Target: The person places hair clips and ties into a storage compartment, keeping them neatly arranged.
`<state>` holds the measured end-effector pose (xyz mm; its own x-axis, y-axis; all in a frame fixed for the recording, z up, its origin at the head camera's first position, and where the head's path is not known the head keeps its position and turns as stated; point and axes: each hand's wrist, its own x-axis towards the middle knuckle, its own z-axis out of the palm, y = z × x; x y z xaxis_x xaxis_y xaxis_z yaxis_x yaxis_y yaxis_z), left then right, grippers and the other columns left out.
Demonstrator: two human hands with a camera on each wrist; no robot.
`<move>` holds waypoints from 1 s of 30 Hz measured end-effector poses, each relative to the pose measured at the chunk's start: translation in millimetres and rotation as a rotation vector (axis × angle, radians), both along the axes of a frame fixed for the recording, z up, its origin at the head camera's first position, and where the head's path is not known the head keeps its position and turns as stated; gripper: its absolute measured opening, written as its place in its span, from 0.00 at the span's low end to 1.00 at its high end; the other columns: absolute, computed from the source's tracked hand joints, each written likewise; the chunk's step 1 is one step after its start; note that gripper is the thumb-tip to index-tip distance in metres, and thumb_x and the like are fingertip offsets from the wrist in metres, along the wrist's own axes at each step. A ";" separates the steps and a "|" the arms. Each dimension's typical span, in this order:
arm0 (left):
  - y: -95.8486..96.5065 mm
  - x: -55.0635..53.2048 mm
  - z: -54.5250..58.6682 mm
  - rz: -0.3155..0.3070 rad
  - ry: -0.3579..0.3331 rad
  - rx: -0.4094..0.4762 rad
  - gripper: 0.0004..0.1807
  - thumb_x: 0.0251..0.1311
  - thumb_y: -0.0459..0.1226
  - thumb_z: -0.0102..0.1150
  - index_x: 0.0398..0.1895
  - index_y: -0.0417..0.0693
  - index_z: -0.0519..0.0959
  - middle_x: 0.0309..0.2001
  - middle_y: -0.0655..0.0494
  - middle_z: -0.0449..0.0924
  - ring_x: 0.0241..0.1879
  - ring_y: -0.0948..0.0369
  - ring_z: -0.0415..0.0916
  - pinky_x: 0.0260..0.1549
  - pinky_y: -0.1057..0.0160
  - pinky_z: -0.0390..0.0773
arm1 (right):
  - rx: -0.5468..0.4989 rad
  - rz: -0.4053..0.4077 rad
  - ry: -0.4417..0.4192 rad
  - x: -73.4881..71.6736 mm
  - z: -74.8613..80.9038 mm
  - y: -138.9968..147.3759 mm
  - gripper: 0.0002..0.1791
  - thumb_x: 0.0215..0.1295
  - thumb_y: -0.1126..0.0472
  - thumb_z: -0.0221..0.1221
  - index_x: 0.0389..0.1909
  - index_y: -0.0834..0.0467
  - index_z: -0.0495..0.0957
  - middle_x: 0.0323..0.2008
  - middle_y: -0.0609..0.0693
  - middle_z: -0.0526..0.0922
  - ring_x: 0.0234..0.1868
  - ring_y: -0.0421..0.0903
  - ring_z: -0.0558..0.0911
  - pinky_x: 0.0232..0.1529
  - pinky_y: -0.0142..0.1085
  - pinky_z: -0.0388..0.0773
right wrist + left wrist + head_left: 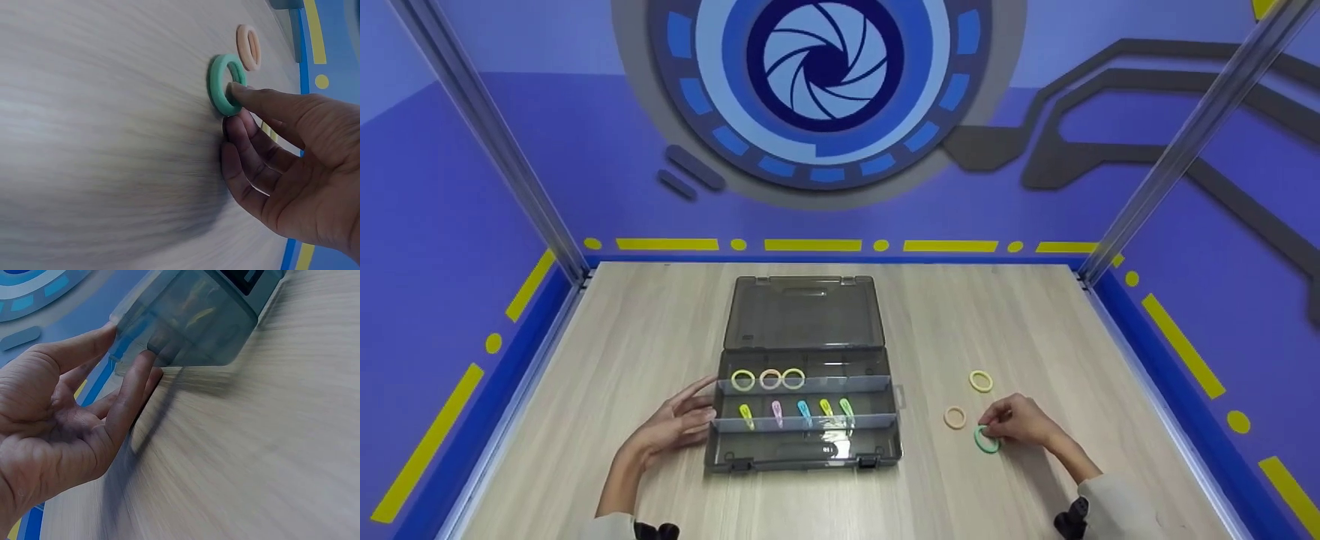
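Note:
My right hand (1020, 421) pinches a green hair tie (985, 441) between thumb and fingertips, at the table's surface; the right wrist view shows the thumb over the green ring (216, 84). Beside it lie a peach hair tie (955, 418) and a yellow hair tie (980, 382). My left hand (667, 427) touches the left side of a dark see-through compartment box (802, 450) with fairly straight fingers; the left wrist view shows the fingertips against the box's side wall (208, 337). Several hair ties (743, 380) stand in the back compartment, and several snap hair clips (804, 412) lie in the middle one.
The box's lid (804, 311) is laid open toward the back of the wooden table (645, 322). Clear dividers (810, 421) split the box into rows. Blue panels (510, 210) and metal posts (502, 142) enclose the table's back and sides.

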<state>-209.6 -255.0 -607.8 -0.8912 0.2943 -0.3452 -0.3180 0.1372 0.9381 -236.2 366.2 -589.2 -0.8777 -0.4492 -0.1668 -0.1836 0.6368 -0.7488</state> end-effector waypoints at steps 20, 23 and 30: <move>1.3 -1.3 1.8 0.007 0.008 -0.003 0.42 0.72 0.42 0.61 0.83 0.54 0.51 0.76 0.34 0.58 0.67 0.48 0.72 0.57 0.56 0.81 | -0.007 -0.086 0.003 -10.8 21.8 -11.8 0.08 0.65 0.66 0.66 0.40 0.68 0.85 0.34 0.61 0.87 0.28 0.38 0.79 0.26 0.31 0.77; 0.9 -2.2 1.2 0.015 0.003 -0.009 0.42 0.71 0.41 0.61 0.83 0.56 0.52 0.76 0.35 0.59 0.67 0.49 0.73 0.57 0.56 0.80 | -0.039 -0.109 -0.022 -13.8 24.4 -17.3 0.09 0.66 0.66 0.65 0.42 0.68 0.85 0.36 0.61 0.87 0.30 0.38 0.79 0.28 0.31 0.77; 1.0 -1.8 0.1 0.012 -0.012 -0.011 0.42 0.72 0.41 0.60 0.83 0.56 0.51 0.76 0.34 0.58 0.67 0.49 0.73 0.58 0.54 0.80 | -0.112 -0.082 -0.055 -20.6 30.6 -31.7 0.11 0.68 0.67 0.62 0.46 0.70 0.83 0.40 0.65 0.87 0.35 0.43 0.83 0.33 0.34 0.82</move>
